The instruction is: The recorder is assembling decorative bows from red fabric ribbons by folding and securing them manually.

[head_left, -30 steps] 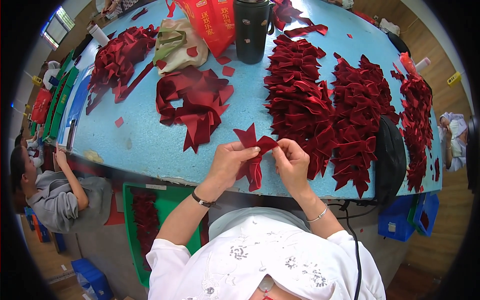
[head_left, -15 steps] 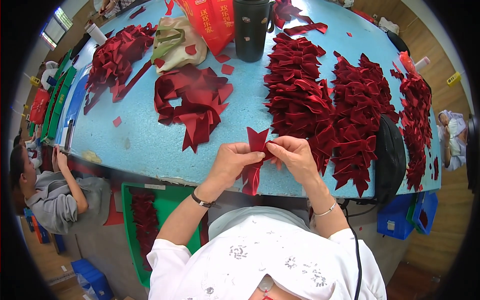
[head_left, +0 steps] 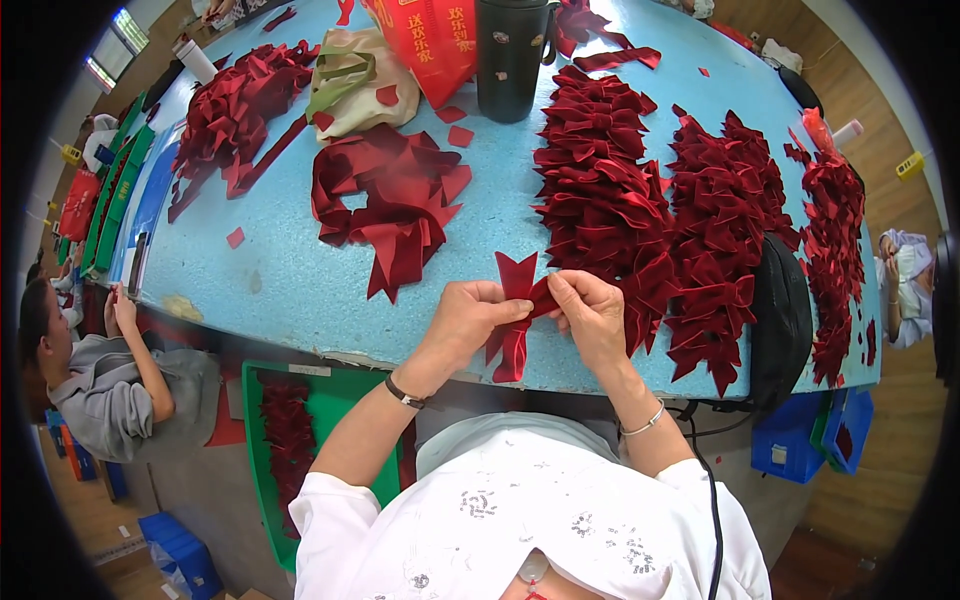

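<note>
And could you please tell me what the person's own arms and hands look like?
The left hand and right hand are ungloved. A narrow dark band with a small pale piece circles the left wrist; a slim silvery bangle circles the right. The left sleeve and right sleeve are white and short. A thin black cable crosses the right one.

Head view, left fisheye of a worn pair: looked down over the wearer's white top (head_left: 480, 540), close above left hand (head_left: 462, 318) and right hand (head_left: 594, 314). Blue table (head_left: 275, 275) ran away up-frame, edges bowed.
</note>
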{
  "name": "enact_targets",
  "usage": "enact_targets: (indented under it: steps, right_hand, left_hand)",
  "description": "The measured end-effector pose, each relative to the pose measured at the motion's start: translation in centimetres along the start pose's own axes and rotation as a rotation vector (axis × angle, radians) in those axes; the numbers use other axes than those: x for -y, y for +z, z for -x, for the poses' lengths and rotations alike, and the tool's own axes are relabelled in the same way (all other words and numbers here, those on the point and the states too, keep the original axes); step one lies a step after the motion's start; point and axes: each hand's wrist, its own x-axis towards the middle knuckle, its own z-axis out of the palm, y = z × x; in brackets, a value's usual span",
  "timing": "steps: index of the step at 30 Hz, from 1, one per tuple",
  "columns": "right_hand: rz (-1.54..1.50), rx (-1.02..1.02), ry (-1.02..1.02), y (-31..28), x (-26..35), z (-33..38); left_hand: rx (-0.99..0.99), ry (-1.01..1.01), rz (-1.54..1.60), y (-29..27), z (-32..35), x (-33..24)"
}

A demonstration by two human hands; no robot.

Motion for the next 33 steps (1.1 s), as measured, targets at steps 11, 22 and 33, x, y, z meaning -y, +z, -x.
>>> enact_targets:
  steps: [11, 22, 33]
  right_hand:
    - [-0.068, 0.216, -0.052, 0.2, 0.6, -0.8]
    - [-0.288, 0.077, -0.006, -1.1, -0.2, -2.1]
    - [-0.594, 0.141, 0.042, -1.5, 1.0, -1.7]
  left_hand:
    - [0.052, 0.059, -0.175, 0.3, 0.5, 0.2]
    - [0.009, -0.05, -0.135, 1.1, 0.5, -1.1]
    - [-0.027, -0.037, -0.139, 1.0, 0.4, -0.6]
